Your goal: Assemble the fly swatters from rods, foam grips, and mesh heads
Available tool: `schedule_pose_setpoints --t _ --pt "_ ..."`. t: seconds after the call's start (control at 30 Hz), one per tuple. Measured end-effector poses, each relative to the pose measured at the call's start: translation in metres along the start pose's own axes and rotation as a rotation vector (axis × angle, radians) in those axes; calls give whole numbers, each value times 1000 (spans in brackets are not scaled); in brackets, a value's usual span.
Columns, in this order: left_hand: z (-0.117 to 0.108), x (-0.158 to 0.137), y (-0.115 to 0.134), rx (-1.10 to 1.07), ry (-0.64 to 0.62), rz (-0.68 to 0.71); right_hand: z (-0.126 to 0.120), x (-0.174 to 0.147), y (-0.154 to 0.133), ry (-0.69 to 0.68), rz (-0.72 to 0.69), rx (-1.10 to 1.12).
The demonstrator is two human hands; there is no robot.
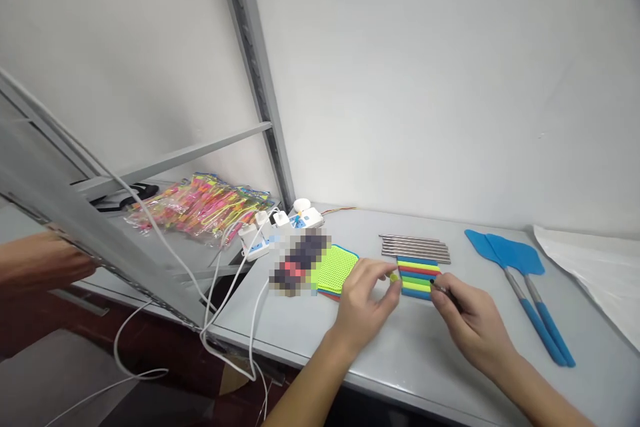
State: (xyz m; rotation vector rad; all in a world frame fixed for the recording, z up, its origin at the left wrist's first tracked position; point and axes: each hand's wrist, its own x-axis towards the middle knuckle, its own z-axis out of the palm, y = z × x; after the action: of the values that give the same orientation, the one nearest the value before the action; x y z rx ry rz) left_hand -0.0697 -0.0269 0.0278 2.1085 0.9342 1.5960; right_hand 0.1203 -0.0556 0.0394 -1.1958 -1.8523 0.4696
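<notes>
My left hand (365, 297) pinches a small yellow piece (395, 276) between thumb and fingers, right beside a row of coloured handle sleeves (419, 277) lying on the grey table (310, 327). My right hand (467, 320) grips a thin dark metal rod (443, 289) whose tip points at the sleeves. Behind the sleeves lies a row of bare metal rods (415, 248). A stack of mesh swatter heads (337, 270), yellow-green on top, sits left of my left hand.
Two blue fly swatters (520, 280) lie at the right, a white sheet (590, 273) beyond them. White power strips (280, 227) with cables sit at the back left. Bags of bright toys (200, 207) lie on the metal shelf (100, 240). Another person's arm (35, 267) shows at far left.
</notes>
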Motion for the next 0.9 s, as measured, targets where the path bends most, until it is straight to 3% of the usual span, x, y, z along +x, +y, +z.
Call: schedule_pose_setpoints --t 0.1,0.2,0.27,0.37,0.57,0.7,0.9 --pt "5 -7 -1 -12 -37 -13 -2 7 1 89 103 279" --pt "12 -14 -1 -15 -131 -22 -9 14 -6 197 183 719" --pt "17 -17 -1 -26 -200 -45 -16 23 -19 262 198 982" --pt "22 -19 -1 -37 -267 -136 -22 41 -41 323 174 1186" --pt "25 -24 -7 -20 -318 -233 -3 66 -56 261 179 1229" --pt "25 -25 -8 -10 -289 -232 11 66 -49 166 168 1208" --pt "23 -22 -6 -13 -307 -214 12 63 -50 72 171 1124"
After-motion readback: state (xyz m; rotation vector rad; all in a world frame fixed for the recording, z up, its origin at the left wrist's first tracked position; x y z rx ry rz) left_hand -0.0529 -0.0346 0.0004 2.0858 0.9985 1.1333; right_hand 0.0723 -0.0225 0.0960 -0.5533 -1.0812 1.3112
